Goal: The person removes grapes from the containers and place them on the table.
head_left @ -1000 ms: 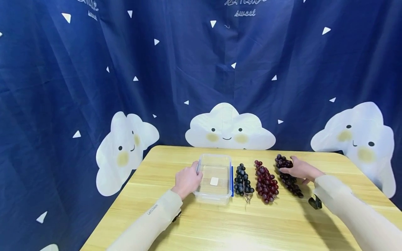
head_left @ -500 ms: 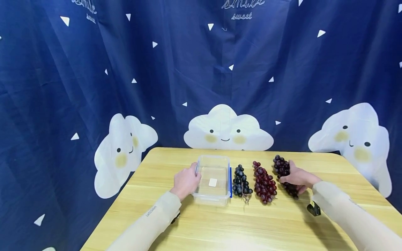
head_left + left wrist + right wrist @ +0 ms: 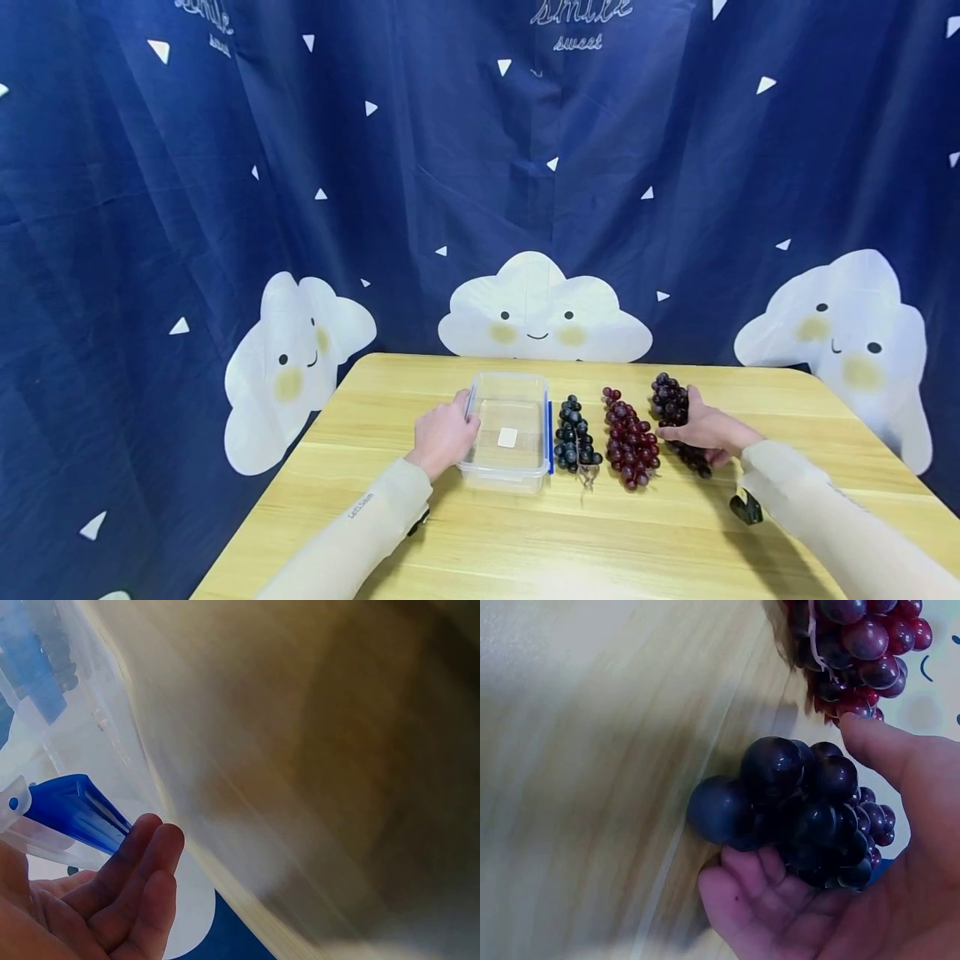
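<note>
Along the left rim of a clear plastic container (image 3: pixel 504 479), my left hand (image 3: pixel 441 433) grips the side. The left wrist view has its curled fingers (image 3: pixel 142 877) against a blue latch (image 3: pixel 79 810); its contact with the rim is partly hidden. My right hand (image 3: pixel 716 429) is at the rightmost bunch of dark purple grapes (image 3: pixel 670 400). In the right wrist view its loosely bent fingers (image 3: pixel 735 892) touch one side of the bunch, while the thumb (image 3: pixel 881 746) stands apart on the other. The bunch lies on the table.
Between container and right hand lie a bunch of black grapes (image 3: pixel 570 433), close to the container, and a bunch of red grapes (image 3: pixel 630 442). A blue latch strip (image 3: pixel 551 437) stands along the container's right side. A navy curtain (image 3: pixel 405 167) hangs behind the wooden table (image 3: pixel 480 550).
My right hand has lowered beside the rightmost grapes and its thumb has spread left. The lower end of that bunch has shifted slightly left. My left hand stays on the container.
</note>
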`<move>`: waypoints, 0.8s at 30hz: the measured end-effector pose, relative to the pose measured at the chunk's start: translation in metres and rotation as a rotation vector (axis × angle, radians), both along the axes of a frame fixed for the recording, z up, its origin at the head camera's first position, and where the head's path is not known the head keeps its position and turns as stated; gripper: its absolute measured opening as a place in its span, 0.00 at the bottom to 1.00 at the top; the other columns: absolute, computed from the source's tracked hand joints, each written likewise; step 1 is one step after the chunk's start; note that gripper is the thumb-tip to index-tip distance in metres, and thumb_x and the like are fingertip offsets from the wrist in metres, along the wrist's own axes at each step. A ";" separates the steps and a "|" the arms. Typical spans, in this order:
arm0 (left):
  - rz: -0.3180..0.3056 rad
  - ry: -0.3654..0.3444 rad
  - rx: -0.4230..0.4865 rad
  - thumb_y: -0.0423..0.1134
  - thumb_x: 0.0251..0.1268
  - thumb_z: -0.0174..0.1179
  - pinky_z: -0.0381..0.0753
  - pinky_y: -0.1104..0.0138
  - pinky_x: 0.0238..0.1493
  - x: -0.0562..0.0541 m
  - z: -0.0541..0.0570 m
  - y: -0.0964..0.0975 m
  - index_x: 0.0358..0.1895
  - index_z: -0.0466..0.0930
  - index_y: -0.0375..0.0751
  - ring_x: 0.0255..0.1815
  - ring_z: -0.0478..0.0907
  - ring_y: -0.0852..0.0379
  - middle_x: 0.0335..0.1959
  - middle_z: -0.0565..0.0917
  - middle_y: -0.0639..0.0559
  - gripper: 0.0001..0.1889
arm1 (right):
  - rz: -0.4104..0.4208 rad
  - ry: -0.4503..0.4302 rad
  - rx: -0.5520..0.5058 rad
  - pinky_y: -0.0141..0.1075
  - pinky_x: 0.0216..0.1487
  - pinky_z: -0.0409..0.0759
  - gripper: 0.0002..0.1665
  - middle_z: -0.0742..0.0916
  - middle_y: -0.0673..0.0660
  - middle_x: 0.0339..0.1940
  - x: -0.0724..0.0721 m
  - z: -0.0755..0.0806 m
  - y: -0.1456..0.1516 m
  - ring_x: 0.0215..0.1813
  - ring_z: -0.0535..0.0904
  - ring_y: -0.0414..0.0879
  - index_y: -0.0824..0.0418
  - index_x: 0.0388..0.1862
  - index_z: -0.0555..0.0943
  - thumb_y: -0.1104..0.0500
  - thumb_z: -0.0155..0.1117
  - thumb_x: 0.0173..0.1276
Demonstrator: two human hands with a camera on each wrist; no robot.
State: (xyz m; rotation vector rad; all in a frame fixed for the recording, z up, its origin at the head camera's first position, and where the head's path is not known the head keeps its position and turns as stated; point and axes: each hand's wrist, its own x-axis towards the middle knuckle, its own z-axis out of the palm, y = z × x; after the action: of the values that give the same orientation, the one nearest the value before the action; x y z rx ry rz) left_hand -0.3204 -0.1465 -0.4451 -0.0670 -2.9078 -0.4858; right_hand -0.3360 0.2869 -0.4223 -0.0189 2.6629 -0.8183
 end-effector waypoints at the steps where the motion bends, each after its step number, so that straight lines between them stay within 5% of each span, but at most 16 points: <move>1: 0.001 -0.001 0.001 0.49 0.68 0.51 0.67 0.59 0.16 0.000 0.000 0.000 0.72 0.69 0.50 0.16 0.71 0.53 0.19 0.76 0.51 0.29 | -0.001 -0.003 0.002 0.42 0.23 0.81 0.73 0.70 0.86 0.57 0.000 -0.001 0.000 0.22 0.75 0.49 0.68 0.76 0.18 0.41 0.65 0.68; 11: -0.002 -0.017 0.001 0.50 0.69 0.51 0.68 0.60 0.17 0.001 -0.004 0.000 0.73 0.68 0.49 0.15 0.71 0.53 0.20 0.76 0.51 0.29 | 0.020 0.032 0.053 0.43 0.25 0.81 0.71 0.60 0.89 0.68 -0.002 -0.004 0.005 0.39 0.80 0.57 0.76 0.75 0.22 0.46 0.65 0.66; 24: -0.001 -0.005 0.005 0.50 0.68 0.52 0.67 0.59 0.17 0.001 -0.001 0.000 0.72 0.68 0.49 0.15 0.70 0.53 0.19 0.75 0.51 0.29 | 0.059 0.039 0.065 0.40 0.21 0.76 0.67 0.66 0.87 0.66 0.010 0.003 0.012 0.27 0.76 0.50 0.75 0.77 0.26 0.41 0.60 0.70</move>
State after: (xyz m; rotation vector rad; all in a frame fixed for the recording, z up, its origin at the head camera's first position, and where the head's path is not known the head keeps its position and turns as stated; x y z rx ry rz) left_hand -0.3198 -0.1466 -0.4465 -0.0663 -2.9111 -0.4937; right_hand -0.3259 0.2984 -0.4190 -0.0982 2.7098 -0.7200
